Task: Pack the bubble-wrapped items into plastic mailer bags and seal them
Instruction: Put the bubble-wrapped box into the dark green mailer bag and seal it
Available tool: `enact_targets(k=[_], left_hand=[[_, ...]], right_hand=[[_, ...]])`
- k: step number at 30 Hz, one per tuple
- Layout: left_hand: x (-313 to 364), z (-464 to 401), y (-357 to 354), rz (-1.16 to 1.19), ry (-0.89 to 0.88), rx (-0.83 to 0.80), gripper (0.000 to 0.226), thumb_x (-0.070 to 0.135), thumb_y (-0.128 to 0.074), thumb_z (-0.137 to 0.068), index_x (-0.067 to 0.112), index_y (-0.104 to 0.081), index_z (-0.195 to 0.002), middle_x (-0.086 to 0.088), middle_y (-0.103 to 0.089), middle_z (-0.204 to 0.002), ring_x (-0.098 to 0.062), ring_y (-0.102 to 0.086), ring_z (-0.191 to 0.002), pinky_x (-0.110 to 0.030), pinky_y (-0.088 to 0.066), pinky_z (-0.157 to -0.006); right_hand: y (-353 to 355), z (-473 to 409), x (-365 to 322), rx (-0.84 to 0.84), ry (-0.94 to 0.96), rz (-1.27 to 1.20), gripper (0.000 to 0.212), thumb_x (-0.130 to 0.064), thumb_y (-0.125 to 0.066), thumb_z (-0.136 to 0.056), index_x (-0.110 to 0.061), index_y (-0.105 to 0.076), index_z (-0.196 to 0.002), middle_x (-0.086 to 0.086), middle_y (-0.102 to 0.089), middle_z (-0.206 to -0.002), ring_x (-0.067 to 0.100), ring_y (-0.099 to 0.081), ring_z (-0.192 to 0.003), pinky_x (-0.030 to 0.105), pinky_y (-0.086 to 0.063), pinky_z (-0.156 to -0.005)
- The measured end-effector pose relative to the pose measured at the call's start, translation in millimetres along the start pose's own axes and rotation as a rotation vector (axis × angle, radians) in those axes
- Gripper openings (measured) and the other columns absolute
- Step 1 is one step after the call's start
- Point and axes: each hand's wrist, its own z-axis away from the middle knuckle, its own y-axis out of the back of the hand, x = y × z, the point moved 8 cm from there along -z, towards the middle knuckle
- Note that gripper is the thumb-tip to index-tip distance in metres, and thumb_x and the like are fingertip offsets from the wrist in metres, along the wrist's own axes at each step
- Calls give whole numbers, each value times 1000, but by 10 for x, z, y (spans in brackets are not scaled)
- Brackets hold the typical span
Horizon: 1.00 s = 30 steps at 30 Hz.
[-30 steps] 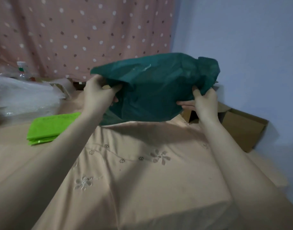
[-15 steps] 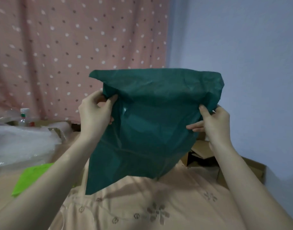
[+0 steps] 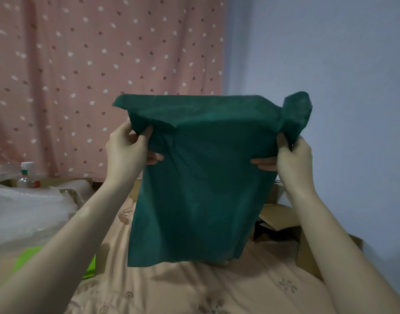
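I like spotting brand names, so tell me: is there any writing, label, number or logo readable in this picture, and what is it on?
No text can be read.
Dark green plastic mailer bag, gripped by the left hand and right hand: no print shows.
Clear plastic bottle with a white cap: a red and green label, too small and blurred to read.
Bright green flat packet: no writing shows.
Brown cardboard box: no print shows.

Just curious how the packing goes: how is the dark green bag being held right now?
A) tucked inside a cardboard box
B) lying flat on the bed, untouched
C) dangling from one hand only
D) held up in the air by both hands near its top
D: the left hand and right hand each grip a side of the dark green bag near its top, so it hangs above the bed.
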Motion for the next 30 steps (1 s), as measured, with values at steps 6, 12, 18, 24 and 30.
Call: enact_targets(k=[6, 12, 18, 24, 30], left_hand=[[-200, 69, -16, -441, 7, -75, 35, 42, -29, -99, 14, -49, -91, -8, -55, -73, -26, -55, -54, -19, -37, -35], [-581, 237, 65, -383, 169, -128, 42, 47, -29, -98, 12, -49, -84, -11, -59, -73, -20, -60, -39, -19, -44, -34], [-984, 486, 48, -180, 321, -371, 46, 36, -69, -80, 22, -44, -116, -1, -63, -93, 0, -54, -44, -26, -47, -50], [-1353, 792, 18, -447, 346, -499, 24, 30, -63, -87, 11, -63, -102, 0, -65, -74, -5, -48, -33, -19, -35, -34], [-900, 446, 105, -326, 133, -91, 31, 12, -62, -83, 13, -49, -55, 2, -47, -42, -4, -43, -27, -16, -32, -31]], right_hand=[[-71, 35, 164, -105, -83, 128, 24, -31, -37, -101, -18, -44, -119, 1, -55, -116, 33, -70, -57, 40, -58, -57], [-52, 390, 670, -255, -237, 98, 48, -38, -62, -86, -19, -44, -126, -2, -68, -99, 18, -58, -39, 29, -51, -45], [-182, 733, 1231, -417, -494, 14, 49, -16, -71, -82, -15, -50, -126, 9, -68, -111, 26, -68, -55, 32, -58, -52], [-297, 964, 1417, -482, -595, -15, 37, -19, -72, -80, -16, -57, -114, 8, -70, -107, 42, -70, -77, 42, -61, -65], [-156, 561, 1215, -132, -392, -23, 9, -11, -57, -92, -14, -58, -84, 11, -65, -87, 18, -67, -47, 28, -55, -45]])
